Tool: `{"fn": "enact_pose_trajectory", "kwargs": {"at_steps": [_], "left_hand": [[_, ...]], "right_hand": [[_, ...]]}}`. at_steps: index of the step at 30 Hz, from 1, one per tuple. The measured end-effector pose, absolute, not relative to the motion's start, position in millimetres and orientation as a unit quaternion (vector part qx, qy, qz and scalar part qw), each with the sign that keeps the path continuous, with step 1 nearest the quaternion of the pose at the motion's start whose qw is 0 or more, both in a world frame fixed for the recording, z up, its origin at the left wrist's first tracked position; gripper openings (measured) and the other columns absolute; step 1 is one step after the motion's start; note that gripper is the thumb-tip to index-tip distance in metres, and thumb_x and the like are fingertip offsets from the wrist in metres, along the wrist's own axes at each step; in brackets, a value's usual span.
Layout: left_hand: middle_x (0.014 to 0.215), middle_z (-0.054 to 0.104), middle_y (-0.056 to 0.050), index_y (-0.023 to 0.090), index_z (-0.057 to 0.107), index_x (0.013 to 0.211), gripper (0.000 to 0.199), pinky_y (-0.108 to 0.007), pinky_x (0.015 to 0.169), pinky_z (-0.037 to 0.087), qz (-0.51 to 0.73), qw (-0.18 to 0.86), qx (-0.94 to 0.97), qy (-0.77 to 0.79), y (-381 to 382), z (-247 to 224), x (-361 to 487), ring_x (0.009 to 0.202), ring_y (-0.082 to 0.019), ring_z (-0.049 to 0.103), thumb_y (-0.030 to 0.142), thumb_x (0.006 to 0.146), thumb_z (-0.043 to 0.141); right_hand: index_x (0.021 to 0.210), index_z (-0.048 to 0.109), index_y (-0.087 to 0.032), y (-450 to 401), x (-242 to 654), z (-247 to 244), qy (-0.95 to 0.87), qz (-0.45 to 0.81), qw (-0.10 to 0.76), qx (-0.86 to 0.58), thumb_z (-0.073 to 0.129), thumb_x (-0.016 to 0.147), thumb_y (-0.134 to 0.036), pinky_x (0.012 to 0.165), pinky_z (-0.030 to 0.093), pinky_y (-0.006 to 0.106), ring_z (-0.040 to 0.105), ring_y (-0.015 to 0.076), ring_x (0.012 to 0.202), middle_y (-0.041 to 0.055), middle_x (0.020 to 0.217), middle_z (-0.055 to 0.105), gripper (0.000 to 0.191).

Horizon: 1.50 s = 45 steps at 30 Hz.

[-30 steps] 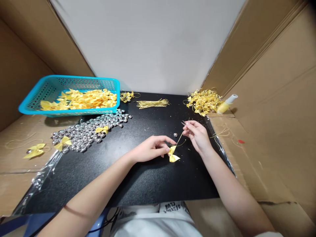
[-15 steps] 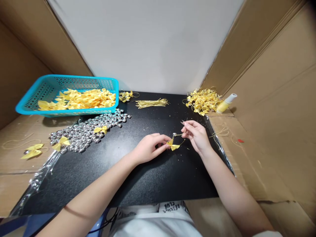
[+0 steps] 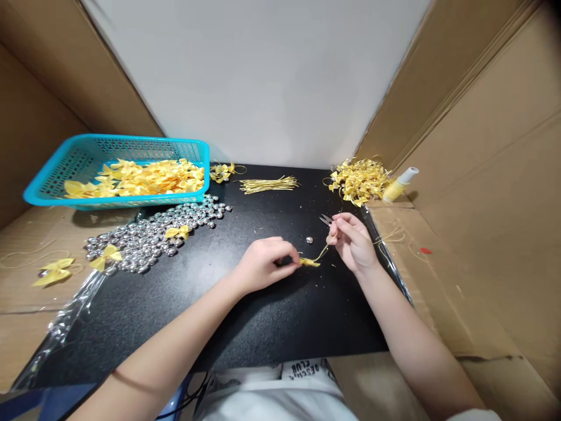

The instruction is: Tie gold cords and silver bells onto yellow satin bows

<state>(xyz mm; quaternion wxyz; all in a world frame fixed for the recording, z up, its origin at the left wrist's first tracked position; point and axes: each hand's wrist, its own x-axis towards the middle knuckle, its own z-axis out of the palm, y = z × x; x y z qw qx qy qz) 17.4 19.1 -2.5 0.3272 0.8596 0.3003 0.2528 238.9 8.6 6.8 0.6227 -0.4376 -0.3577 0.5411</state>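
My left hand point(image 3: 268, 262) pinches a yellow ribbon bow point(image 3: 310, 262) just above the black table, and the bow is seen nearly edge-on. From the bow a thin gold cord point(image 3: 323, 252) runs up to my right hand point(image 3: 353, 244), whose fingers are closed on it. Two pointed metal blades of small scissors point(image 3: 325, 220) stick out to the left of the right hand; their handles are hidden in the palm. Between the hands a single silver bead point(image 3: 309, 240) lies on the table, apart from the cord.
A blue basket point(image 3: 205, 169) of yellow bows stands at back left, with silver beads point(image 3: 144, 240) spread before it. Gold cords point(image 3: 269, 185) lie in a bundle at the back. Finished-looking bow loops point(image 3: 359, 180) are heaped at right beside a yellow thread spool point(image 3: 397, 188).
My right hand has shifted slightly right, and the scissor blades show more clearly. The bow has turned edge-on. The cord, earlier beside the silver bead, now runs lower and clear of it.
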Motion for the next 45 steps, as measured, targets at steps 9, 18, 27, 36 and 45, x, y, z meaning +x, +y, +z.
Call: {"fn": "enact_pose_trajectory", "kwargs": {"at_steps": [9, 18, 27, 36, 45], "left_hand": [[0.066, 0.064, 0.001, 0.017, 0.053, 0.08, 0.014, -0.02, 0.047, 0.043, 0.133, 0.508, 0.744, 0.413, 27.0, -6.1, 26.6, 0.049, -0.01, 0.055, 0.027, 0.079, 0.063], [0.094, 0.066, -0.005, 0.021, 0.071, 0.098, 0.021, -0.025, 0.065, 0.047, 0.097, 0.144, 0.901, 0.398, 61.4, 1.1, 74.8, 0.082, -0.019, 0.066, 0.033, 0.086, 0.059], [0.095, 0.063, -0.004, 0.022, 0.07, 0.1, 0.02, -0.025, 0.068, 0.048, 0.089, 0.14, 0.931, 0.326, 75.6, -3.0, 71.9, 0.085, -0.019, 0.066, 0.026, 0.086, 0.057], [0.079, 0.066, -0.003, 0.015, 0.069, 0.087, 0.019, -0.022, 0.064, 0.049, 0.221, 0.293, 0.88, 0.301, 85.1, -9.7, 72.2, 0.066, -0.013, 0.064, 0.028, 0.09, 0.055], [0.075, 0.069, -0.004, 0.012, 0.066, 0.095, 0.035, -0.02, 0.052, 0.051, 0.356, 0.475, 0.743, 0.309, 62.2, -8.1, 61.0, 0.053, -0.009, 0.061, 0.045, 0.09, 0.057]], "right_hand": [[0.07, 0.07, -0.019, 2.7, 234.4, 13.3, -0.45, 0.591, 0.529, -0.412, 0.086, 0.058, -0.044, 0.042, 0.049, 0.022, 0.059, 0.0104, 0.04, -0.0018, 0.055, 0.069, 0.033], [0.072, 0.068, -0.019, 7.0, 235.9, 6.8, -0.426, 0.594, 0.555, -0.397, 0.082, 0.066, -0.044, 0.037, 0.041, 0.017, 0.047, 0.0051, 0.034, -0.0078, 0.046, 0.058, 0.029], [0.069, 0.062, -0.017, 15.5, 233.8, -0.4, -0.386, 0.558, 0.582, -0.448, 0.083, 0.059, -0.047, 0.041, 0.04, 0.018, 0.049, 0.0046, 0.039, -0.0076, 0.05, 0.055, 0.038], [0.066, 0.062, -0.016, 16.0, 235.1, -4.8, -0.407, 0.527, 0.587, -0.461, 0.081, 0.064, -0.041, 0.039, 0.036, 0.018, 0.044, 0.0037, 0.035, -0.0079, 0.046, 0.053, 0.031], [0.062, 0.059, -0.016, 7.4, 227.3, -2.4, -0.451, 0.569, 0.534, -0.433, 0.079, 0.067, -0.043, 0.035, 0.032, 0.017, 0.044, 0.0045, 0.033, -0.0065, 0.044, 0.054, 0.034]]}}
